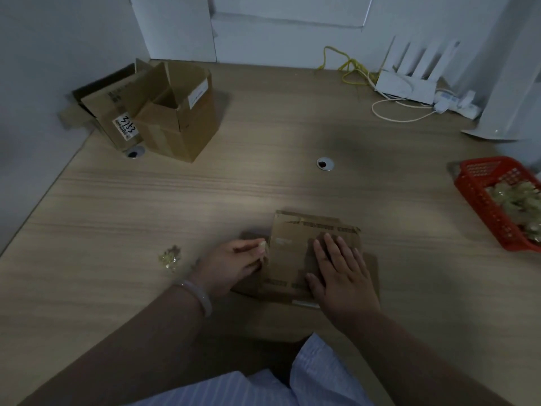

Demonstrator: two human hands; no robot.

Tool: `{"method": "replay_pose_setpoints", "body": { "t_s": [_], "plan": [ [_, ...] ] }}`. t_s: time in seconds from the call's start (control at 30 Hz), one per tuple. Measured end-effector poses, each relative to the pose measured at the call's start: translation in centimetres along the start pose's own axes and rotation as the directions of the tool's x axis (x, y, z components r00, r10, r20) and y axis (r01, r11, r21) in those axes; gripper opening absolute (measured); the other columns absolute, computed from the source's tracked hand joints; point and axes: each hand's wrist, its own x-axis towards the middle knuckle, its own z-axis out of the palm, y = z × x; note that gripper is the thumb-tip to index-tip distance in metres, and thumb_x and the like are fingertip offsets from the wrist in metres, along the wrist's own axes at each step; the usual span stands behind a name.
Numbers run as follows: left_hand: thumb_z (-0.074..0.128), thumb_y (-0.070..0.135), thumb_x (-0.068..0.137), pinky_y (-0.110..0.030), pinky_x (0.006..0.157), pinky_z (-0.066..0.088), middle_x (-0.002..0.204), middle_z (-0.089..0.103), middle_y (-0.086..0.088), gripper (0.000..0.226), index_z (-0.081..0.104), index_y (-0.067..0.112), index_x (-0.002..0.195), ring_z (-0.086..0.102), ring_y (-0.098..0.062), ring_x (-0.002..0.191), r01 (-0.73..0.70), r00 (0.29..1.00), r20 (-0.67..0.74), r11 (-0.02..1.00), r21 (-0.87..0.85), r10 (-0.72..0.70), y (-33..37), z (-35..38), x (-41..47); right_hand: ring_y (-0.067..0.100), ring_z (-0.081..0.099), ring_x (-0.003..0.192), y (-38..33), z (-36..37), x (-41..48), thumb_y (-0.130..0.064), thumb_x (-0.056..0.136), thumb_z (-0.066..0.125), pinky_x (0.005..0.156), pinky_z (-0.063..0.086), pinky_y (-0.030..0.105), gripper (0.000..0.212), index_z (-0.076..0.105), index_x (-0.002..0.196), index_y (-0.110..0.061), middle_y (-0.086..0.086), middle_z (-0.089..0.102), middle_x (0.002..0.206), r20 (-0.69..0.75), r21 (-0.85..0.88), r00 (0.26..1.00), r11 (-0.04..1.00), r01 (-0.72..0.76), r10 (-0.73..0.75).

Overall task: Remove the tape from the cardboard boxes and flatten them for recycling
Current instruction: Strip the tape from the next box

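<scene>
Tape (264, 249) pinched by left hand (234, 263) (box (295, 259) edge), right hand (341, 272) flat.

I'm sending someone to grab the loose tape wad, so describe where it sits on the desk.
On the wooden desk, look beside the left hand, on its outer side. The small crumpled wad of clear yellowish tape lies alone on bare wood, unlike the tape scraps piled in the red plastic basket.
</scene>
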Motion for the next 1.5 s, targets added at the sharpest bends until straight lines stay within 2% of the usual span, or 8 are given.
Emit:
{"method": "replay_pose_setpoints", "body": {
  "t_s": [0.17, 0.4, 0.63, 0.77, 0.97, 1.07, 1.2, 1.5],
  "plan": [
    [0.076, 0.031, 0.078, -0.030, 0.081, 0.054, 0.092, 0.072, 0.002, 0.024, 0.069, 0.023, 0.099, 0.068, -0.015, 0.090, -0.095, 0.972, -0.140, 0.855, 0.510, 0.191, -0.6, 0.1, 0.8, 0.021, 0.017, 0.146, -0.2, -0.3, -0.1, -0.056, 0.091, 0.018, 0.117, 0.006, 0.038, 0.068, 0.030, 0.149, -0.022, 0.002, 0.024, 0.157, 0.002, -0.011, 1.000, 1.000, -0.014, 0.014],
    [0.079, 0.026, 0.073, -0.013, 0.060, 0.039, 0.076, 0.061, 0.009, 0.030, 0.050, 0.030, 0.077, 0.056, -0.003, 0.070, -0.194, 0.871, -0.198, 0.685, 0.702, 0.449, -1.1, 1.4, 1.0, 0.022, 0.023, 0.145, -0.1, -0.3, -0.2, -0.055, 0.091, 0.025, 0.116, 0.009, 0.038, 0.066, 0.034, 0.148, -0.022, 0.003, 0.029, 0.155, 0.002, -0.018, 1.000, 1.000, -0.009, 0.009],
    [0.079, 0.023, 0.074, -0.024, 0.071, 0.042, 0.083, 0.065, 0.001, 0.017, 0.068, 0.018, 0.086, 0.059, -0.019, 0.080, -0.382, 0.737, 0.184, 0.177, 0.907, 0.650, -0.1, 0.8, -0.5, 0.016, 0.002, 0.148, 0.0, 0.1, -0.2, -0.061, 0.090, 0.009, 0.119, -0.003, 0.035, 0.071, 0.014, 0.152, -0.027, -0.003, 0.008, 0.161, 0.018, -0.004, 1.000, 1.000, 0.010, -0.010],
    [0.075, 0.020, 0.078, -0.032, 0.078, 0.047, 0.089, 0.066, 0.000, 0.011, 0.071, 0.015, 0.088, 0.060, -0.021, 0.085, -0.484, 0.696, 0.347, 0.054, 0.873, 0.629, 0.3, 0.1, -1.1, 0.016, 0.000, 0.148, -0.2, 0.0, -0.2, -0.060, 0.089, 0.007, 0.118, -0.006, 0.035, 0.072, 0.012, 0.153, -0.027, -0.003, 0.005, 0.161, 0.027, -0.005, 0.999, 1.000, 0.026, -0.026],
    [0.065, 0.018, 0.088, -0.022, 0.076, 0.047, 0.084, 0.067, 0.003, 0.006, 0.070, 0.016, 0.089, 0.059, -0.010, 0.082, -0.341, 0.879, 0.054, 0.545, 0.766, 0.474, 0.0, -0.5, -0.9, 0.015, -0.006, 0.148, -0.2, -0.1, -0.1, -0.060, 0.087, -0.002, 0.118, -0.009, 0.034, 0.074, 0.006, 0.153, -0.029, -0.004, 0.000, 0.161, 0.043, -0.015, 0.999, 0.999, 0.032, -0.031],
    [0.059, 0.010, 0.091, -0.024, 0.075, 0.056, 0.093, 0.066, -0.008, 0.011, 0.069, 0.016, 0.090, 0.062, -0.016, 0.086, -0.124, 0.982, -0.089, 0.926, 0.357, 0.166, 0.1, -0.5, -0.8, 0.015, -0.007, 0.148, -0.2, -0.1, -0.1, -0.059, 0.087, -0.002, 0.118, -0.010, 0.034, 0.073, 0.005, 0.153, -0.028, -0.004, -0.001, 0.161, 0.045, -0.016, 0.999, 0.999, 0.030, -0.029],
    [0.063, 0.003, 0.088, -0.025, 0.065, 0.058, 0.096, 0.063, -0.010, 0.014, 0.060, 0.007, 0.101, 0.063, -0.019, 0.084, 0.034, 0.988, -0.150, 0.994, 0.108, -0.017, -0.3, -0.5, -0.3, 0.015, -0.006, 0.148, -0.2, -0.2, -0.2, -0.059, 0.087, -0.001, 0.119, -0.007, 0.036, 0.073, 0.006, 0.153, -0.028, -0.004, 0.000, 0.161, 0.043, -0.018, 0.999, 0.999, 0.028, -0.027],
    [0.057, 0.002, 0.091, -0.032, 0.066, 0.057, 0.072, 0.061, -0.011, 0.016, 0.063, 0.005, 0.077, 0.061, -0.023, 0.071, 0.078, 0.975, -0.218, 0.990, 0.120, -0.051, -1.6, 0.1, -0.3, 0.013, -0.008, 0.147, -0.2, 0.1, 0.0, -0.061, 0.086, -0.001, 0.118, -0.008, 0.034, 0.074, 0.005, 0.153, -0.029, -0.006, -0.003, 0.161, 0.045, -0.020, 0.999, 1.000, 0.014, -0.013]
  ]
}}
